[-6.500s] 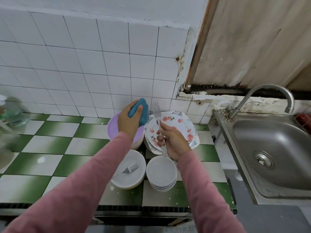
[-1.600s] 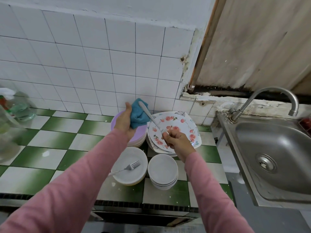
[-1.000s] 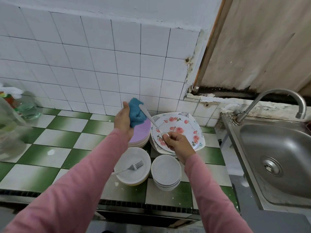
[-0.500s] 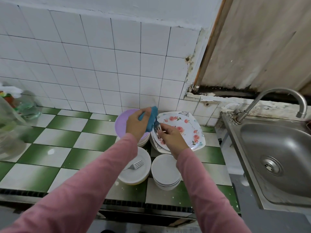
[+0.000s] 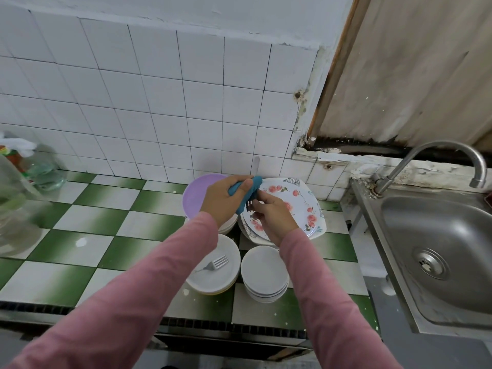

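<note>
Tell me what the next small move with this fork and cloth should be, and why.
Probably slide the blue cloth up the fork: the left hand grips it round the middle, the right hand pinches near the tines, and the handle tip sticks out bare.

The blue cloth (image 5: 247, 194) in the left grip (image 5: 222, 201) hid the middle of the fork (image 5: 256, 166); only its handle end and tines showed. At the left edge of the bench (image 5: 87, 217) the clear bottles (image 5: 16, 209) were blurred and cut off; the sink (image 5: 439, 251) ran past the picture's right edge
</note>
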`<state>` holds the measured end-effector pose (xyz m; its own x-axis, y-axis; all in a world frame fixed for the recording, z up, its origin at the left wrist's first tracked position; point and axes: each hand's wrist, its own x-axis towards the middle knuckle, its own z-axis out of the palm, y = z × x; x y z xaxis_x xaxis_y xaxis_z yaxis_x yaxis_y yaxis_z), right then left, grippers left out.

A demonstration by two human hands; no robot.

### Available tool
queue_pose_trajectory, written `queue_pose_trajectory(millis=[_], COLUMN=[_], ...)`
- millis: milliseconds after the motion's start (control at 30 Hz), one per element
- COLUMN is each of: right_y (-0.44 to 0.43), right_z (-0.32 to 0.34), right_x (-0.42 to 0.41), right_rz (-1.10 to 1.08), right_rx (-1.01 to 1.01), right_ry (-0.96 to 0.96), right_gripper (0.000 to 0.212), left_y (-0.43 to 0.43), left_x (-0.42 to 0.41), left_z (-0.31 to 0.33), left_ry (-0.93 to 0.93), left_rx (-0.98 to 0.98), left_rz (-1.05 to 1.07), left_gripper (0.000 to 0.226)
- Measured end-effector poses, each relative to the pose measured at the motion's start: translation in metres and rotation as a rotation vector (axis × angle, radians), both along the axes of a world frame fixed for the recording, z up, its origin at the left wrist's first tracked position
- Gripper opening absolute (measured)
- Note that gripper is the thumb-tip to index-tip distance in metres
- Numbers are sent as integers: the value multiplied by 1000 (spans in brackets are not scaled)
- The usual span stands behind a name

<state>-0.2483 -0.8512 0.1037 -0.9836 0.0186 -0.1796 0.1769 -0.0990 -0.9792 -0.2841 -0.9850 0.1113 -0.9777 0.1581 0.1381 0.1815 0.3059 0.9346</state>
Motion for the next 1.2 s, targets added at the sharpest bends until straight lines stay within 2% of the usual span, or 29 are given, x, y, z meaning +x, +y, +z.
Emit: queue_pose_trajectory(millis=[133,267,400,533,600,733,833,900,1033,1133,1200], right_y=[0,3,7,9,13,24,29,29,24,24,28], right_z=[6,9,7,14,14,7,3,4,4,-2,-4], right_x=[-4,-10,-18,-18,-18,-18,-17,-15,-5,0,3], right_rz=[1,-145,-189,-281,-287,-322,-365,-325,-161,-82,-72], right_rx=[-321,-445,-316,-251,-246,-146,-143,-101,105,260,295], right_ry=[-53,-91,-90,-112,-101,-63,33,115,186,196,178], right_gripper=[43,29,32,16,14,19,21,23,23,24,26], left_y=[-3,-4,-4,-3,-3,-5,-7,-6,0,8,8], left_x=[0,2,6,7,7,5,1,-2,-4,-5,-6], left_z=[4,2,-4,-5,-7,-12,-15,-16,-11,-5,-3], left_ry=[13,20,13,-69,-166,-415,-477,-484,-528,-597,-654], left_rx=[-18,-63,-70,-47,34,316,401,440,499,556,639], left_rz=[-10,-31,-82,-136,-128,30,146,179,146,152,159], left_gripper=[26,27,29,25,23,26,37,33,30,31,34])
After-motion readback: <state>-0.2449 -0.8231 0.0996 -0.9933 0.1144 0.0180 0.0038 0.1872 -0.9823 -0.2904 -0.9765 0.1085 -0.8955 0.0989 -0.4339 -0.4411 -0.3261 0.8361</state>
